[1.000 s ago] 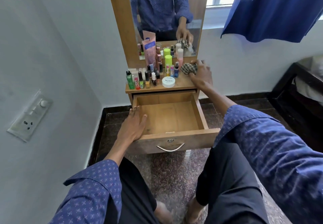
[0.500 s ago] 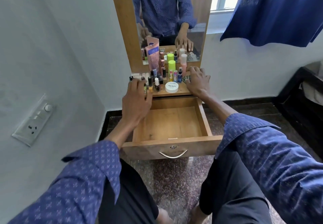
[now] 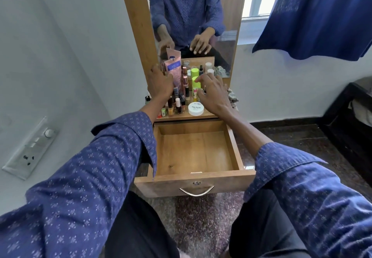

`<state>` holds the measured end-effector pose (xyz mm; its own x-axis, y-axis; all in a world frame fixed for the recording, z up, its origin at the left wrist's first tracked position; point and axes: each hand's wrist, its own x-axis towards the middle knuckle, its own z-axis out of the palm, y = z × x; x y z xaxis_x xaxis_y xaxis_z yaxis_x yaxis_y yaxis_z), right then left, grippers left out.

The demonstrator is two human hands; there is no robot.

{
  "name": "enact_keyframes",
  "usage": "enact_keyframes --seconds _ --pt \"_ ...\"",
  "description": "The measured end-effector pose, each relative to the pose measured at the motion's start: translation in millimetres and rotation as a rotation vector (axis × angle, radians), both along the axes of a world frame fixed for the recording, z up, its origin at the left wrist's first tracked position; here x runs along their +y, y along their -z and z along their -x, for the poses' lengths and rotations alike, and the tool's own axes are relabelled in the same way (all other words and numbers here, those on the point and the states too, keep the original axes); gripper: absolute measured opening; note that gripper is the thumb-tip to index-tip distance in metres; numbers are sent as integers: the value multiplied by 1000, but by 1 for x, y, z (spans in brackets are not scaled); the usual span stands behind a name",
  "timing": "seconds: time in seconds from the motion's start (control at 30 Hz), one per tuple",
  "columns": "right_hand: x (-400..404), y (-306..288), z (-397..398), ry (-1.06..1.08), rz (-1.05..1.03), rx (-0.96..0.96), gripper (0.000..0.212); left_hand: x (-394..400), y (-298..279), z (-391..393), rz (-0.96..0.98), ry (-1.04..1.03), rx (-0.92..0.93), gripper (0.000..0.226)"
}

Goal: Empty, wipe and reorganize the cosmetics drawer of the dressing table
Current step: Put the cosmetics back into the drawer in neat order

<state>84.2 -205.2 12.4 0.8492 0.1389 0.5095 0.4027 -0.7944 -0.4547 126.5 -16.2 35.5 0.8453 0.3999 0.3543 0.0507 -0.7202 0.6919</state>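
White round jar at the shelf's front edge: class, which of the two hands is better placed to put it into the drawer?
Right. The right hand hovers just above the white round jar; the left hand sits farther off, by the pink tube.

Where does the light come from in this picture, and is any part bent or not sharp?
Head view: daylight enters through the window at upper right, beside the blue curtain; the wide-angle lens bends the wall switch plate and sleeves at the edges; the right hand over the cosmetics is slightly motion-blurred; the open drawer is sharp.

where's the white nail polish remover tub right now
In the head view, the white tub sits at the tabletop's front edge, just above the open drawer, right of the nail polish bottles, below the right hand.
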Motion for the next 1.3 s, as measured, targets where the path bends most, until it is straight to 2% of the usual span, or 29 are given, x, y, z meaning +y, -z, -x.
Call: enact_keyframes --seconds 0.27,0.47,0.67,0.73,0.83,0.93,1.0,1.2,1.3 --pt "-15 11 2 -31 -109 -1 22 -8 -17 -13 -53 -60 -26 24" --pt "-19 12 8 -58 -151 -14 21 -5 -36 -8 15 -116 -232 30" --pt "-10 0 13 -77 -212 -85 22 -5 -59 18 -9 -19 -503 40" --pt "-8 -6 16 -98 -242 -103 27 -9 -61 29 -10 -10 -568 41" --pt "-6 -11 22 -120 -281 -113 53 -18 -56 47 40 29 -602 41" --pt "-9 -6 32 -123 -248 -91 79 -32 -37 67 92 120 -581 31" --pt "-15 2 40 -105 -218 -68 85 -44 -22 82 146 153 -531 24" --pt "-33 33 76 -30 -214 86 63 -69 25 117 269 246 -356 16" --pt "-44 61 88 -87 -354 282 54 -71 55 134 363 375 -233 26"
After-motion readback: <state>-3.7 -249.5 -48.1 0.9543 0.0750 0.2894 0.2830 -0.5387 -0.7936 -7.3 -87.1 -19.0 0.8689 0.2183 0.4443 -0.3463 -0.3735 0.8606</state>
